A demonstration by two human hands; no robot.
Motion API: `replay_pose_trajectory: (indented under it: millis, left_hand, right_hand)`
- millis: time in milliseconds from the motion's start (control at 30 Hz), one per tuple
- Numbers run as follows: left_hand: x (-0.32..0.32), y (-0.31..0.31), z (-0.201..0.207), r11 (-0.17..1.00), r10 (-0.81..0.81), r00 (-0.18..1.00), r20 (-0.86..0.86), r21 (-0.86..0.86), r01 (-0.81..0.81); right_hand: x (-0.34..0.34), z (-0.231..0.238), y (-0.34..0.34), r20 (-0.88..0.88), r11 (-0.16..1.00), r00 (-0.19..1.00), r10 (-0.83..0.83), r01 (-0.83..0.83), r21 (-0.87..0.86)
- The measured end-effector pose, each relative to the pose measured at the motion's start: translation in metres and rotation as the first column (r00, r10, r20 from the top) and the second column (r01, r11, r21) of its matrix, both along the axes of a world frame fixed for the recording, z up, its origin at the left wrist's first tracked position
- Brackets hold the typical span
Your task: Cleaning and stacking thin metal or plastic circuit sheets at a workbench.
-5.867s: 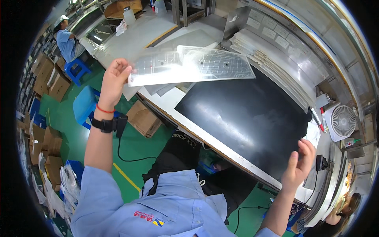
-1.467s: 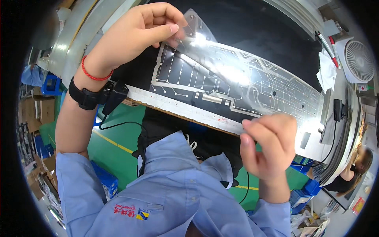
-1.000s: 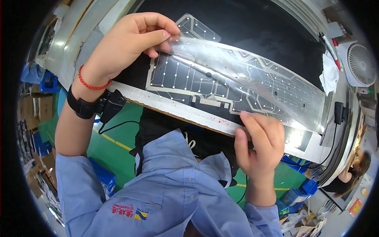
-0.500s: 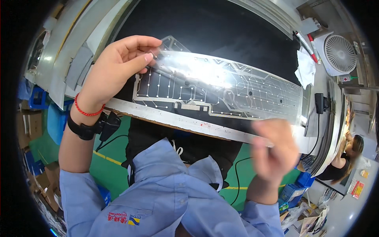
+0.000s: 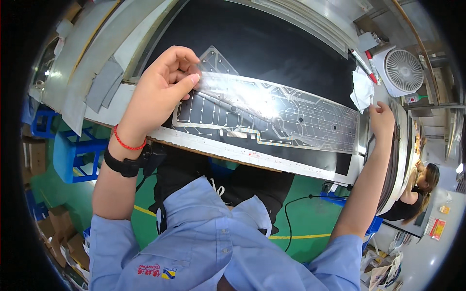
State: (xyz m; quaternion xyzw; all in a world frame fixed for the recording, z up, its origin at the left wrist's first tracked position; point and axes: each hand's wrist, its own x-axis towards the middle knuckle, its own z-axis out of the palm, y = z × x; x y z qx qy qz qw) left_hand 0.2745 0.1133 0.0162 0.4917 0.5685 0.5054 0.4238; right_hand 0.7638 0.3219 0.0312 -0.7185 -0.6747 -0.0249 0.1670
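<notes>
A clear plastic film printed with silver circuit lines and dots [image 5: 310, 116] stretches across the black work surface. Its left end is raised and curved, pinched between the thumb and fingers of my left hand [image 5: 172, 85]. Beneath lies more printed clear film, with a corner [image 5: 213, 58] jutting out beyond my fingertips. Glare hides part of the print in the middle. Past the film's right end is my right hand [image 5: 382, 119], fingers curled, beside the lower edge of a crumpled white cloth [image 5: 361, 92]. Whether it touches the cloth, or holds anything, is hidden.
A white fan [image 5: 404, 72] stands at the far right, with a red marker [image 5: 371, 68] and a black-and-white marker [image 5: 360, 62] near it. Grey sheets [image 5: 104, 82] hang at the left edge. A blue stool [image 5: 73, 157] is below left; another person [image 5: 420, 194] is at right.
My right hand has swung up and outward from the near edge to beside the white cloth. My left hand keeps its pinch on the film; the view has shifted slightly.
</notes>
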Motion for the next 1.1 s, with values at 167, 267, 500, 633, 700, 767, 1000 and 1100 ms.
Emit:
replay_pose_trajectory:
  millis: [167,267,500,633,700,767,1000,1100]
  left_hand:
    - [-0.009,0.002,-0.007,0.992,-0.115,0.993,-0.037,-0.047,0.113]
    - [-0.007,0.0,-0.003,0.995,-0.069,0.998,0.009,-0.07,0.069]
    - [-0.01,-0.006,-0.002,0.99,-0.14,0.987,-0.075,-0.035,0.138]
    - [-0.011,-0.007,-0.005,0.991,-0.134,0.985,-0.108,-0.031,0.131]
    - [-0.009,-0.005,-0.006,0.99,-0.14,0.983,-0.117,-0.023,0.139]
    - [-0.008,-0.005,-0.006,0.99,-0.138,0.983,-0.123,-0.015,0.137]
    - [-0.009,-0.008,-0.007,0.976,-0.136,0.946,-0.295,0.123,0.179]
    - [-0.011,-0.007,-0.007,0.964,-0.158,0.939,-0.305,0.16,0.214]
  right_hand:
    - [-0.009,-0.012,0.011,0.158,0.999,0.986,0.047,-0.044,-0.026]
    - [0.0,-0.007,0.01,0.203,0.999,0.978,0.04,-0.044,0.018]
    - [-0.092,0.043,-0.141,-0.409,0.953,0.873,0.266,-0.174,0.247]
    - [-0.195,0.029,-0.211,-0.259,0.613,0.559,0.788,-0.75,0.247]
    - [-0.224,0.015,-0.214,-0.314,0.544,0.465,0.827,-0.805,0.239]
    - [-0.243,0.001,-0.212,-0.266,0.532,0.472,0.84,-0.814,0.236]
    - [-0.265,-0.007,-0.203,-0.147,0.498,0.477,0.867,-0.846,0.192]
    - [-0.261,-0.005,-0.204,-0.148,0.515,0.496,0.856,-0.843,0.155]
